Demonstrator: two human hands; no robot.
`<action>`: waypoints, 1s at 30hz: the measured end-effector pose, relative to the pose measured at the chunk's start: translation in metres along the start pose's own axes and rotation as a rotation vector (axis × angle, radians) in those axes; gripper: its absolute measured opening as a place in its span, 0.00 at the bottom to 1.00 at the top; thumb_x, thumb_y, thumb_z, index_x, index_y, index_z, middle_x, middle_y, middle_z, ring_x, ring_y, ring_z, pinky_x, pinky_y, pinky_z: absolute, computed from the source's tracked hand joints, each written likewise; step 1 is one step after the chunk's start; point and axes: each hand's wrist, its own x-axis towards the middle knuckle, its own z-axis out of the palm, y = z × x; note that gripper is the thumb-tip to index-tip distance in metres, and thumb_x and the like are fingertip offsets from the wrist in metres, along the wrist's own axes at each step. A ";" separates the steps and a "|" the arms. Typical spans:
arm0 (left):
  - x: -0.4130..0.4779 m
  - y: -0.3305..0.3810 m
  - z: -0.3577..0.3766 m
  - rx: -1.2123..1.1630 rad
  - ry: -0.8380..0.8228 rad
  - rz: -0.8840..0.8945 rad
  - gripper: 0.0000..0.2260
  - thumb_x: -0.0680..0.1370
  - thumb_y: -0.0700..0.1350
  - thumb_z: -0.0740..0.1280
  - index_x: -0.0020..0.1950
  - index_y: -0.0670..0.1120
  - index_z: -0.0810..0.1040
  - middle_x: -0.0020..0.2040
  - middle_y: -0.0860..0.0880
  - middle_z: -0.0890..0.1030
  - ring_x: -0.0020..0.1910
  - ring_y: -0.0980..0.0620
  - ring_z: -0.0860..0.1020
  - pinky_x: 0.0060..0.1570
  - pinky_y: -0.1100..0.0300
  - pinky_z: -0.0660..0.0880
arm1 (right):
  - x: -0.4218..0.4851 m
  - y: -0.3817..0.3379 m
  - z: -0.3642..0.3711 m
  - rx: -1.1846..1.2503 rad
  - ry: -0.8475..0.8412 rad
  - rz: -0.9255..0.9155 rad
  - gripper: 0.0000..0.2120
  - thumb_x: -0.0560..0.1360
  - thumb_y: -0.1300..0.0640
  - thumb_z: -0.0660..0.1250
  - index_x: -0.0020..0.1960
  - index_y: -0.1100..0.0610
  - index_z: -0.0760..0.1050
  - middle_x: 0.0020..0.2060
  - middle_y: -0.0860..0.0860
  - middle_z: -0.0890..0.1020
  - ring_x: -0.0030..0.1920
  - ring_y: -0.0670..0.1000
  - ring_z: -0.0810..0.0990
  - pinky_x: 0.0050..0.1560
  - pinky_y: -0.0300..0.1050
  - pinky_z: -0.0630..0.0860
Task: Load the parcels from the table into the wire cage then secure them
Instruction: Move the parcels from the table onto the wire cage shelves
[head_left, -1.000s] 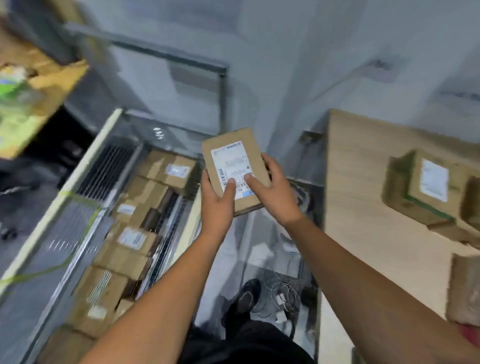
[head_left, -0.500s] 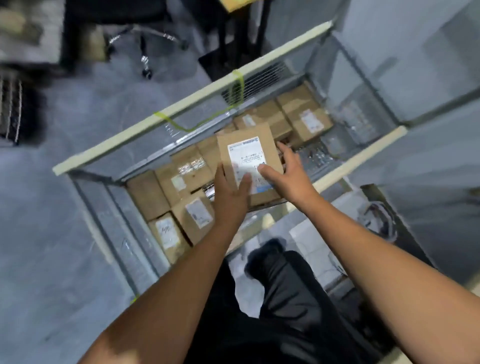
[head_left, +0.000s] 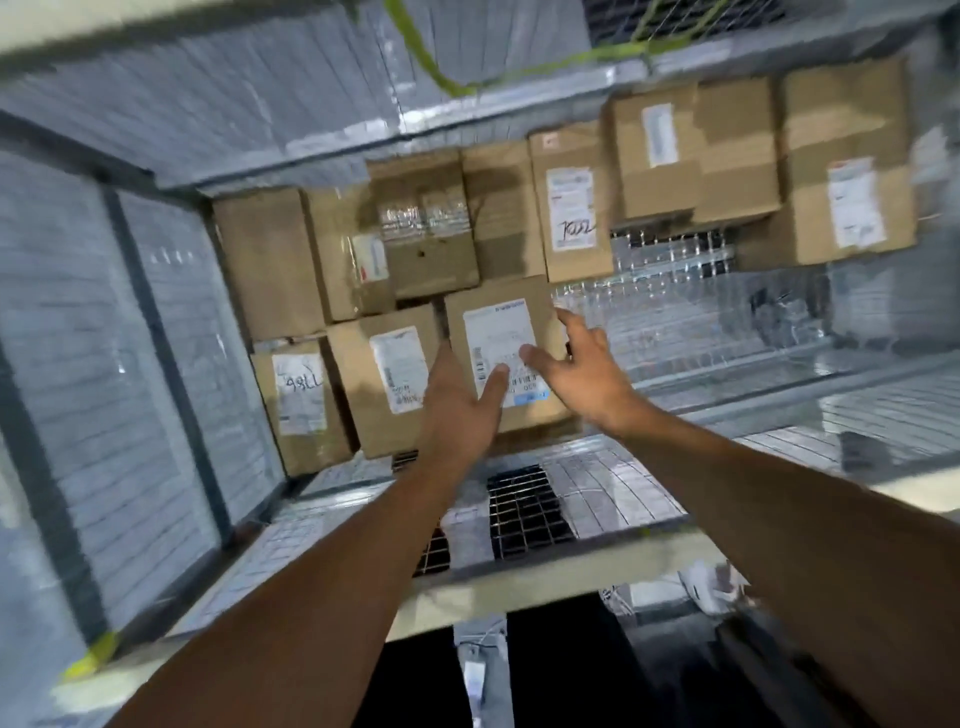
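A brown cardboard parcel (head_left: 498, 322) with a white shipping label lies low inside the wire cage (head_left: 171, 332), in the front row beside other parcels. My left hand (head_left: 457, 415) grips its lower left corner, thumb on the label. My right hand (head_left: 584, 371) holds its right edge, thumb on the label and fingers spread along the side. Both forearms reach in over the cage's near rim (head_left: 519, 587). Several parcels fill the cage floor: one (head_left: 400, 369) directly left of the held parcel, another (head_left: 301, 395) at the far left, and a back row (head_left: 571, 208).
Bare wire floor (head_left: 701, 322) shows to the right of the held parcel. A larger box (head_left: 852, 208) sits at the back right. A green strap (head_left: 431, 67) hangs over the far cage wall. Dark trousers and floor show below the near rim.
The view has swung from the table to straight down into the cage. Both hands have carried the parcel over the rim and lowered it among the parcels on the cage floor.
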 end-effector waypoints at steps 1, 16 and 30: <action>0.014 -0.014 0.010 0.083 0.002 -0.001 0.27 0.82 0.55 0.67 0.78 0.47 0.66 0.70 0.46 0.77 0.70 0.45 0.75 0.68 0.43 0.74 | 0.016 0.013 0.006 -0.012 -0.002 0.006 0.35 0.78 0.38 0.69 0.80 0.43 0.59 0.61 0.51 0.67 0.60 0.55 0.77 0.61 0.48 0.73; 0.111 -0.131 0.042 1.046 -0.003 0.076 0.36 0.83 0.58 0.58 0.85 0.53 0.42 0.84 0.51 0.35 0.81 0.39 0.31 0.77 0.39 0.32 | 0.132 0.107 0.060 -0.028 -0.373 -0.173 0.36 0.81 0.56 0.68 0.83 0.43 0.53 0.74 0.50 0.73 0.71 0.54 0.76 0.65 0.60 0.79; 0.041 -0.027 -0.002 0.932 -0.118 0.065 0.36 0.82 0.61 0.60 0.85 0.51 0.49 0.85 0.49 0.42 0.83 0.40 0.39 0.80 0.43 0.42 | 0.037 0.018 -0.025 -0.543 -0.195 -0.067 0.33 0.82 0.37 0.60 0.82 0.50 0.58 0.78 0.58 0.68 0.74 0.63 0.70 0.72 0.57 0.68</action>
